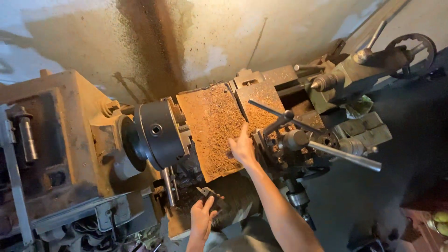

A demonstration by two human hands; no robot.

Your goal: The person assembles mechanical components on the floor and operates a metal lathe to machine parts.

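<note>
- Stained plaster wall (224,32) rose behind a grimy lathe (70,140).
- Right hand (241,147) lay flat, fingers spread, on the chip-covered board (210,126).
- Left hand (203,217) gripped a dark block (209,195).

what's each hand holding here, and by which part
The left hand grips a small dark metal part by its lower end. The right hand holds nothing, resting on the chip-covered board.

Just one view, from a cam on the head. Looks down and forward at an old lathe (154,135), tipped a bit so the machine runs slanted across the pic. Close up: both arms reach in from the bottom edge, left hand (202,215) low, right hand (242,147) near the middle. Wall up top, dark floor at right. No 2nd view to share with.
</note>
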